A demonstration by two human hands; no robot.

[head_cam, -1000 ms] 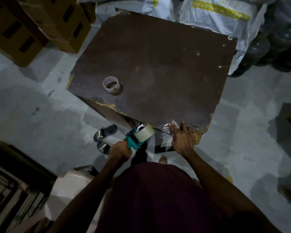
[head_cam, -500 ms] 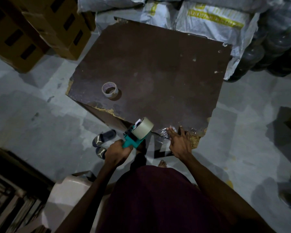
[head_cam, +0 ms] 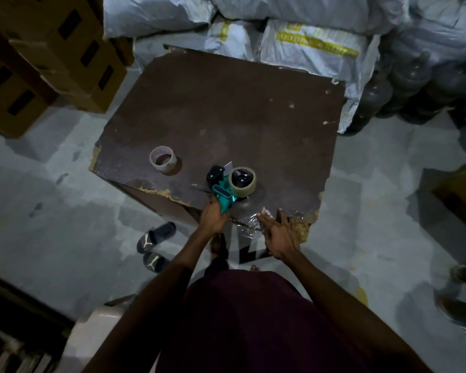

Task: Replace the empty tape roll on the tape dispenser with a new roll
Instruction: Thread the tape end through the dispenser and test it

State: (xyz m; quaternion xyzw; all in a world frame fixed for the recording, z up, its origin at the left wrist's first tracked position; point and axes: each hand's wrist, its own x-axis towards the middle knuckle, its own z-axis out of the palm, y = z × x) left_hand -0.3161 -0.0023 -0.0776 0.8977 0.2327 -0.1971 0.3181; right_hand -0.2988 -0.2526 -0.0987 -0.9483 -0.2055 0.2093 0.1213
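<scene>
While the left hand [head_cam: 213,214] curls around the teal handle of the tape dispenser [head_cam: 222,190], the right hand [head_cam: 279,234] lies flat with fingers spread on a crumpled strip of clear tape [head_cam: 250,221] at the near edge of the table [head_cam: 226,111]. The dispenser stands over the near part of the tabletop, its black head pointing away from the person, and the new tape roll [head_cam: 243,181] sits on its black hub on the right side. Whether the dispenser rests on the wood or hangs just above it cannot be told. To the left, well apart from the dispenser, the empty tape core [head_cam: 162,159] stands on the table near its left corner. On the floor near and left of the table lies a pair of dark slippers [head_cam: 154,244]. Cardboard boxes [head_cam: 51,52] are stacked at the far left, and white sacks [head_cam: 293,36] crowd the far edge of the table
</scene>
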